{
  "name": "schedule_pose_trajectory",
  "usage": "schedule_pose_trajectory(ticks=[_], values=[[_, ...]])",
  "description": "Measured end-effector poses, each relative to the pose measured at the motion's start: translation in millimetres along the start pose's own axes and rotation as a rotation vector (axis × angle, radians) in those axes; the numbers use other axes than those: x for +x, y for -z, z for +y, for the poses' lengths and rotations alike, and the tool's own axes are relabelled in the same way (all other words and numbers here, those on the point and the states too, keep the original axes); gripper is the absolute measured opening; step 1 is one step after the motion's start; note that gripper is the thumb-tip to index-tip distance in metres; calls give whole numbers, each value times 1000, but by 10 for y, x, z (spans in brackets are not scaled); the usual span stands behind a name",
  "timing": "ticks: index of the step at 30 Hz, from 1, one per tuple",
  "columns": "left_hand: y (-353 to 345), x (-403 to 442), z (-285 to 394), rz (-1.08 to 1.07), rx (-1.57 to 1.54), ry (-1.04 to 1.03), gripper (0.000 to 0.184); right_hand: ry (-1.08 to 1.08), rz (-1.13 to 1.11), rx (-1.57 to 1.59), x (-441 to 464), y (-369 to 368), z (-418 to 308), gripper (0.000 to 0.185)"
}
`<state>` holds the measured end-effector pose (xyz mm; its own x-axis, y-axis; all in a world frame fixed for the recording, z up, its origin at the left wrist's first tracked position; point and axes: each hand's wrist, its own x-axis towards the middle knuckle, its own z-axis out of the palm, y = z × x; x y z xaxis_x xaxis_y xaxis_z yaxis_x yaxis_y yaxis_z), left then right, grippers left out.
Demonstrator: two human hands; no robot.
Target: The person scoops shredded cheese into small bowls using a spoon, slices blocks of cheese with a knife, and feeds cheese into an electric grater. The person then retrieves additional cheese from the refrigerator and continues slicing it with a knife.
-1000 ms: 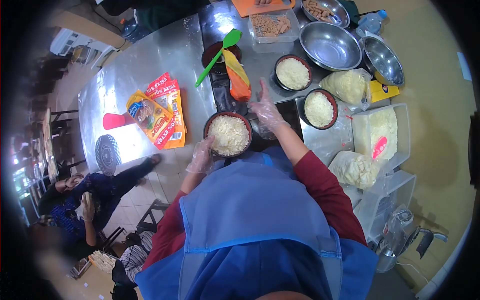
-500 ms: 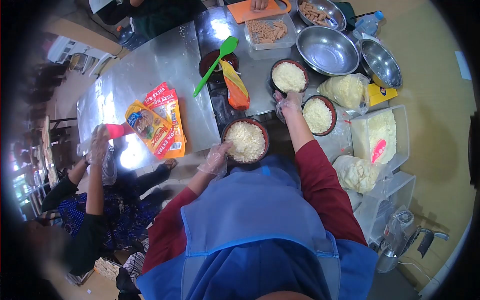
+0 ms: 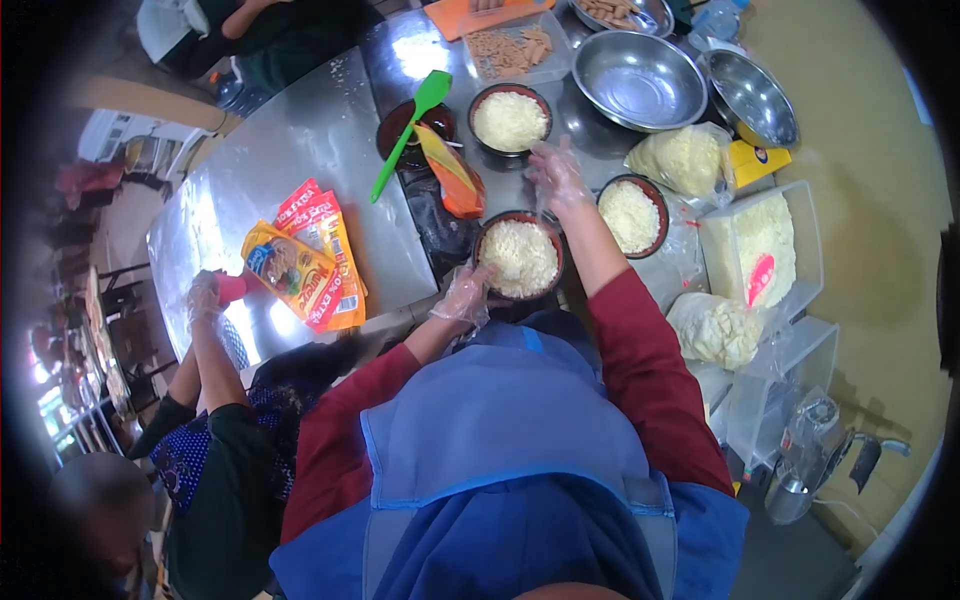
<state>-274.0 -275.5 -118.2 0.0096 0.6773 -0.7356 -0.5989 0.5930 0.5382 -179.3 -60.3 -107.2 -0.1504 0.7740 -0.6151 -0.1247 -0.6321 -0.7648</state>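
My gloved left hand [image 3: 463, 297] is closed on the left rim of the nearest round dark bowl [image 3: 520, 256], which is heaped with pale, grated-looking food. My gloved right hand [image 3: 558, 176], its fingers apart, is just off the lower right side of the far bowl [image 3: 511, 120], holding nothing. That bowl has the same pale filling and rests on the metal table. A third filled bowl [image 3: 633, 216] stands to the right, below my right hand. Left of the bowls, an orange pouch [image 3: 455, 175] and a green spatula [image 3: 412, 135] lie at a dark dish [image 3: 398, 128].
Printed pouches [image 3: 300, 262] lie on the left table, beside another person's gloved hand [image 3: 204, 297] at a pink object. Steel bowls [image 3: 640, 80] stand at the back. A clear tub [image 3: 775, 240] of pale food with a pink scoop is at right.
The far bowl has shifted left, and my right hand has let go of it. My left hand has moved the near bowl slightly right and away from me.
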Motion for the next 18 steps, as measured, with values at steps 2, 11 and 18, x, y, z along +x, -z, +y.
schedule_pose_trajectory(ticks=[2, 11, 18], values=[[-119, 39, 53, -8, -26, -3, 45, 248, -241, -99, -323, 423, -63, 80], [-43, 1043, -441, 99, 237, -300, 43, -300, 44, -833, -1539, 1734, -206, 60], [-575, 867, 26, 262, -277, -157, 47, -298, 153, -293, -1098, 1912, 165, 58]])
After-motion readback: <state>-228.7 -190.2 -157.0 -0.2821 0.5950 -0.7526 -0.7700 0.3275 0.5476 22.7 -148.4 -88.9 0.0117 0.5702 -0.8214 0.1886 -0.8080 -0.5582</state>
